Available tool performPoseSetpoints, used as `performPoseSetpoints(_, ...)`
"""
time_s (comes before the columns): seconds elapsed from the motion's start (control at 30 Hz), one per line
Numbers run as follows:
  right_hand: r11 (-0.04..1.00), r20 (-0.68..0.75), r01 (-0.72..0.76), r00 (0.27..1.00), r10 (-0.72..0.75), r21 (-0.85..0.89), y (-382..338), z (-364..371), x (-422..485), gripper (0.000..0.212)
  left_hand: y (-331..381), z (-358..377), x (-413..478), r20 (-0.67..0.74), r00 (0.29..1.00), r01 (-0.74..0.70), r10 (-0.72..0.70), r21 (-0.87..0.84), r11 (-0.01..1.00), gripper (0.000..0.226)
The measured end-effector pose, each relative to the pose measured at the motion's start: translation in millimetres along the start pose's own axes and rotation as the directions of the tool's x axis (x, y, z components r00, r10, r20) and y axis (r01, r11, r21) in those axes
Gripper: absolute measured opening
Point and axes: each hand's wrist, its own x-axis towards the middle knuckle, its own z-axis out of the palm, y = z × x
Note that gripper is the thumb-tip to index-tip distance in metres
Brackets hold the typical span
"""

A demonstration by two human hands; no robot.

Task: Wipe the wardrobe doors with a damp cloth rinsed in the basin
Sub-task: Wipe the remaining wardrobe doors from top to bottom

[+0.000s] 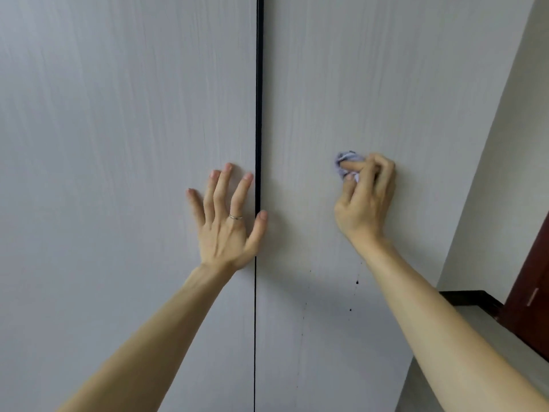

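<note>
Two pale grey wardrobe doors fill the view, the left door (118, 144) and the right door (371, 84), split by a dark vertical gap (259, 99). My left hand (225, 215) presses flat on the left door beside the gap, fingers spread, thumb reaching across the gap. My right hand (365, 200) grips a bunched lilac cloth (346, 162) and holds it against the right door at mid height. Small dark spots (356, 282) mark the right door below that hand.
A white wall (511, 173) runs along the wardrobe's right side. A dark brown wooden frame (531, 286) and a dark ledge (469, 297) stand at the lower right. The basin is out of view.
</note>
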Motion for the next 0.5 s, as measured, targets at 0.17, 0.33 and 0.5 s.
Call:
performPoseSetpoints(0.17, 0.971, 0.18, 0.24, 0.955, -0.237, 0.005, 0.6, 2.1, -129.3, 0.022, 15.9, 28.1, -3.2, -0.085, 0.994, 0.073, -0.062, 0.131, 0.989, 0.072)
performPoseSetpoints(0.33, 0.961, 0.428, 0.267, 0.862, -0.271, 0.071, 10.6, -11.6, -160.5, 0.039, 11.5, 33.1, -5.0, -0.127, 0.992, 0.034, -0.014, 0.156, 0.987, 0.071)
performPoseSetpoints(0.5, 0.998, 0.033, -0.068, 0.997, 0.068, -0.016, 53.7, -28.2, -65.4, 0.019, 10.7, 33.8, -5.0, -0.116, 0.993, 0.015, 0.005, 0.17, 0.985, 0.073)
